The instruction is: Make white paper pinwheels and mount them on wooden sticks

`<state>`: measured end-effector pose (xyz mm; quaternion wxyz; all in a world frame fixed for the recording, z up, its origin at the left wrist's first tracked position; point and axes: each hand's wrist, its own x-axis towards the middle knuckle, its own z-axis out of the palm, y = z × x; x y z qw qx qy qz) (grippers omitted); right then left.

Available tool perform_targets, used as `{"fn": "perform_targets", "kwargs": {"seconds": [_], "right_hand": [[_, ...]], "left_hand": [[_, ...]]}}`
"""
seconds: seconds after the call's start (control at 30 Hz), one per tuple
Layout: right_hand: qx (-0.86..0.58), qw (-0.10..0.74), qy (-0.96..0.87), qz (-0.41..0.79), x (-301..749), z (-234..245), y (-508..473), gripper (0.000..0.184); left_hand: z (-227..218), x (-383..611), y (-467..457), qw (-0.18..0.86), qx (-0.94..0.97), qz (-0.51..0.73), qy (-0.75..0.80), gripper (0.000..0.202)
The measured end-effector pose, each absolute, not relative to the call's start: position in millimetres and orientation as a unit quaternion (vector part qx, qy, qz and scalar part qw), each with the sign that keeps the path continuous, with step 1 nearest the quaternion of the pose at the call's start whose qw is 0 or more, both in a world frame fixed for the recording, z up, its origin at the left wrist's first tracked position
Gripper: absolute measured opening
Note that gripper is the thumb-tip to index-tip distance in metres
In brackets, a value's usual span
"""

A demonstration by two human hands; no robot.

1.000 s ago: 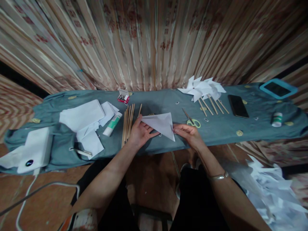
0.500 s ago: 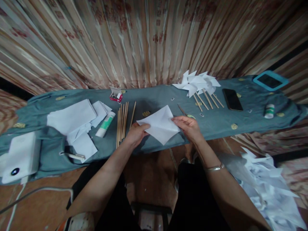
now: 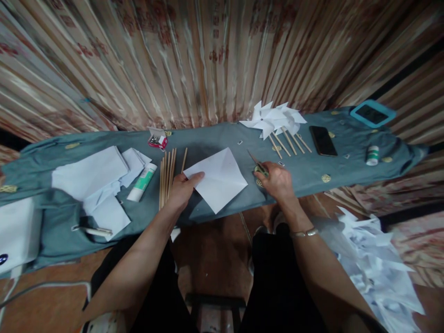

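A white square sheet of paper (image 3: 218, 178) lies unfolded and creased on the blue-grey tablecloth (image 3: 208, 138). My left hand (image 3: 182, 189) pinches its left corner, thumb on top. My right hand (image 3: 275, 180) has left the paper and closes its fingers over the green-handled scissors (image 3: 257, 165), whose blades point up and left. A row of wooden sticks (image 3: 167, 178) lies just left of my left hand.
Finished white paper pinwheels (image 3: 272, 118) on sticks lie at the back right, beside a black phone (image 3: 322, 140), a small tape roll (image 3: 372, 155) and a blue-framed tablet (image 3: 372, 113). A glue stick (image 3: 142, 181), loose white sheets (image 3: 90, 173) and a red pin box (image 3: 157, 139) lie left. Paper scraps (image 3: 378, 268) cover the floor right.
The folded triangle of paper has been opened into a flat square. My right hand has let go of it and moved right onto the scissors. The view has drifted left.
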<state>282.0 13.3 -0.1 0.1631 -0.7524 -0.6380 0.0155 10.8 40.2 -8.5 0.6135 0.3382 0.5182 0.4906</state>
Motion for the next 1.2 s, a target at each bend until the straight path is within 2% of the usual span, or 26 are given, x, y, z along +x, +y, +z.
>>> {"fn": "perform_targets", "kwargs": {"seconds": [0.13,0.3,0.37,0.47,0.53,0.6,0.73,0.93,1.03,1.2], "right_hand": [[-0.762,0.08,-0.643,0.003,280.0,5.6,12.7,0.031],[-0.751,0.057,-0.658,0.002,284.9,6.4,16.2,0.029],[-0.756,0.112,-0.644,0.028,286.4,4.1,19.4,0.027],[-0.736,0.313,-0.566,0.2,284.4,0.9,24.4,0.023],[-0.673,0.442,-0.47,0.361,279.2,1.5,25.8,0.034],[-0.602,0.51,-0.385,0.479,271.6,4.9,24.7,0.046],[-0.535,0.528,-0.335,0.569,255.4,14.3,18.1,0.057],[-0.513,0.498,-0.366,0.596,233.6,16.2,11.4,0.076],[-0.512,0.487,-0.368,0.604,225.6,14.2,12.0,0.073],[-0.534,0.52,-0.36,0.561,223.0,11.8,18.2,0.06]], "left_hand": [[-11.2,6.9,42.8,0.62,0.33,0.496,0.51,0.042],[-10.4,3.6,42.3,0.629,0.339,0.49,0.499,0.041],[-9.7,2.5,41.7,0.634,0.346,0.483,0.495,0.041],[-9.3,0.7,41.9,0.637,0.352,0.479,0.491,0.04],[-9.5,-0.4,42.7,0.635,0.354,0.481,0.49,0.039],[-9.5,-1.3,43.7,0.633,0.355,0.485,0.488,0.04],[-7.8,-2.2,44.3,0.626,0.358,0.489,0.491,0.042],[-4.8,-0.7,41.9,0.637,0.354,0.468,0.5,0.04],[-3.8,1.5,41.1,0.648,0.346,0.463,0.496,0.041],[-1.1,5.7,37.8,0.688,0.331,0.463,0.45,0.04]]}}
